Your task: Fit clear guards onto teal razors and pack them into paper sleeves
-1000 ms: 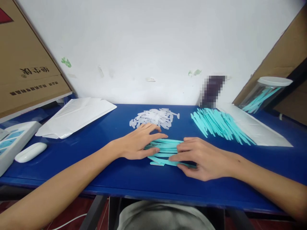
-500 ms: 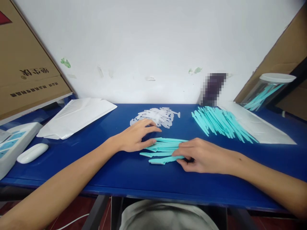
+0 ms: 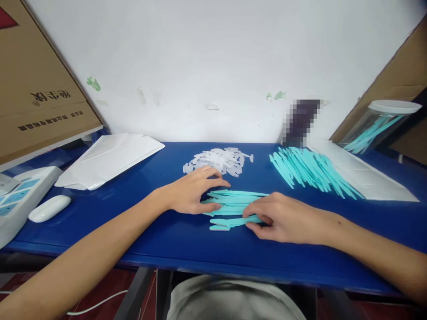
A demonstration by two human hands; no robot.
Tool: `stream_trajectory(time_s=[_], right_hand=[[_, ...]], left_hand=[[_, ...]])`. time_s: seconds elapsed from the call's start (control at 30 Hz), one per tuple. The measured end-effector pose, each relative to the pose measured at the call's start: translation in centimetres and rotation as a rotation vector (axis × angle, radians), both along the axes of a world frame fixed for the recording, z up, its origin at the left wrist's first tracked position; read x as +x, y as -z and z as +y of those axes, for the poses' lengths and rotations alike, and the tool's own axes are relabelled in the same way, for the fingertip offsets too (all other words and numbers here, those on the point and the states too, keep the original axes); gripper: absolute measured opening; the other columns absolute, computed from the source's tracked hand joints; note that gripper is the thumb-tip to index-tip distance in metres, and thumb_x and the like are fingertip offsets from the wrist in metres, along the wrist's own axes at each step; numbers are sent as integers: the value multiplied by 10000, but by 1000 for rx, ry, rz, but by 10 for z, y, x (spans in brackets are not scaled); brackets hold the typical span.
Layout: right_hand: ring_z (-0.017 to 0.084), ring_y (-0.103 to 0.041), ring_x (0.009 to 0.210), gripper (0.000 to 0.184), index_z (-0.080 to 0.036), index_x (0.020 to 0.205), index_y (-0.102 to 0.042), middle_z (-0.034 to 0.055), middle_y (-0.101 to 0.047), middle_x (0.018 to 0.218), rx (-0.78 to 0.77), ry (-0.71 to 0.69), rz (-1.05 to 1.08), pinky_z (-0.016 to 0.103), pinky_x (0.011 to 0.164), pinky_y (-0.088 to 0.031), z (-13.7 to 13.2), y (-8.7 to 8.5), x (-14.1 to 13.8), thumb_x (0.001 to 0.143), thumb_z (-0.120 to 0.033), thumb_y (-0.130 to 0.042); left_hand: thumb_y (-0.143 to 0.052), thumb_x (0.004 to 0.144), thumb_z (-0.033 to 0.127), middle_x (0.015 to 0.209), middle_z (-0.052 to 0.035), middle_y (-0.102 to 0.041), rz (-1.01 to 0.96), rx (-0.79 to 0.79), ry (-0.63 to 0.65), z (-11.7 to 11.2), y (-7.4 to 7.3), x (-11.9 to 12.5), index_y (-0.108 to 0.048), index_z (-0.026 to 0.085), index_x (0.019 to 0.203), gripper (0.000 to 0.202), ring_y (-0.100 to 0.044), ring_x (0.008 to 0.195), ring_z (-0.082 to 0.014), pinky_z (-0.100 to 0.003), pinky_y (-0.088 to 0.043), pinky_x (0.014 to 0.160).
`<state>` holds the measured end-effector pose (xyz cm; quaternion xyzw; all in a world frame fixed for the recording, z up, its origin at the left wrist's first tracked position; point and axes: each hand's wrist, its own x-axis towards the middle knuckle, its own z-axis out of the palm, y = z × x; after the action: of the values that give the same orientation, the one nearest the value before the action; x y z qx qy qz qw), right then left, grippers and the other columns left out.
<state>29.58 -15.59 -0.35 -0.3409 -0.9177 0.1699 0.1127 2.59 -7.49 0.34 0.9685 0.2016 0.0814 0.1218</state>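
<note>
Several turquoise eyebrow razors [image 3: 233, 202] lie side by side on the blue table between my hands, blades toward the left. My left hand [image 3: 196, 189] rests at their left end, fingers stretched and apart, thumb lying on the razors. At the handle end, my right hand [image 3: 276, 218] has its fingers curled, with thumb and fingertips closed about the two nearest razors [image 3: 222, 223]. Its fingertips hide the ends of those handles. Behind my left hand sits a heap of whitish translucent blade caps [image 3: 216, 160], partly covered by my fingers.
A larger pile of turquoise razors [image 3: 313, 171] lies at the right on a white sheet [image 3: 380, 178]. Behind it leans a lidded clear jar [image 3: 376, 129] holding razors. At left are a white plastic mailer [image 3: 113, 155], a white mouse [image 3: 50, 208] and a power strip [image 3: 30, 195].
The razors between my hands lie closer together, in a tighter bunch. My left thumb has shifted slightly right over them. The view has moved a little.
</note>
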Motion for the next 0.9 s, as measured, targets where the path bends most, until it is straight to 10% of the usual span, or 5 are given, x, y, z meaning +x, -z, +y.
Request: stream_trajectory(time_s=[0.4,0.9], right_hand=[[124,-531,624,295,-177,1000,-763,30,-586,758,302,-30,25,264,561,-334,1,0,4,1023,-250,-478],[141,-478,641,315,-183,919,-755,30,-555,744,304,-63,-9,298,610,-326,-1,3,4,1020,-257,-467]], left_hand=[[-654,891,560,1402,-158,-504,54,19,-23,1,-3,-4,-496,251,1485,688,-478,1277,-354,-509,-413,1062],[-784,708,711,1655,-145,-294,236,-136,-199,6,-26,-33,-362,365,1573,1022,-313,1477,-444,-615,-379,1109]])
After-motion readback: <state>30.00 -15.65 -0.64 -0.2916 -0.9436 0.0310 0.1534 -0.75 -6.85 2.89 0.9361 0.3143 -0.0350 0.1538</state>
